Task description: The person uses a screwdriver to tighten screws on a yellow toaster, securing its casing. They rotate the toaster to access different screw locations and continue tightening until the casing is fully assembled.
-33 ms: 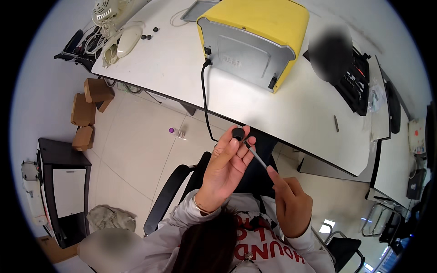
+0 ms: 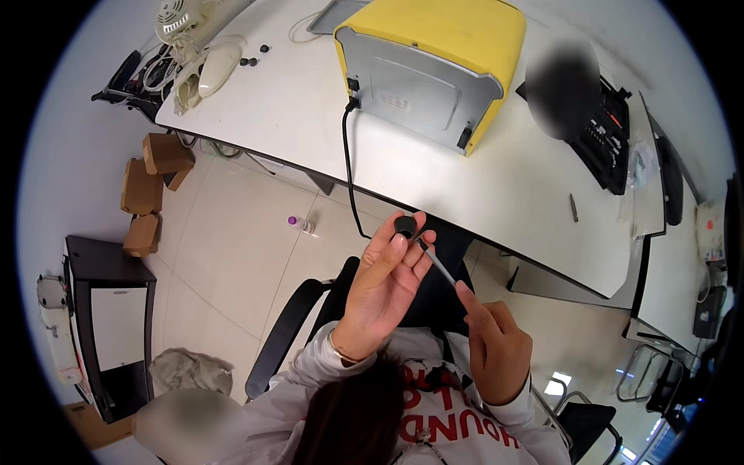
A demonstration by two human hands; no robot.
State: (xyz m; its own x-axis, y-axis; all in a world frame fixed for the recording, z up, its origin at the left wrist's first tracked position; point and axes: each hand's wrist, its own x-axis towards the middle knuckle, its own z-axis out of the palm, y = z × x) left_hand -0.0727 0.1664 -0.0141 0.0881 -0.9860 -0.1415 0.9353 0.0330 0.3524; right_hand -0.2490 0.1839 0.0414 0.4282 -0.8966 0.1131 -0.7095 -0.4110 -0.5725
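The left hand (image 2: 381, 291) is palm up in front of the near edge of the white table (image 2: 287, 116), its thumb and fingertips pinching a small, round black knob (image 2: 404, 225) while the other fingers stay loosely bent and spread. To its right, the right hand (image 2: 500, 353) is curled closed around the near end of a slim grey tool (image 2: 440, 266), its thumb along the shaft. The tool slants far and left, its dark tip just beside the left fingers and the knob; whether it touches them I cannot tell. Beyond the hands, on the far part of the table, a yellow appliance (image 2: 446, 22) turns its grey metal panel this way, and a black cord (image 2: 349, 167) drops from it over the table's near edge. Three small dark pieces (image 2: 253, 62) lie far left; far right is a black tool case (image 2: 608, 167), with a thin dark rod (image 2: 573, 208) nearer.
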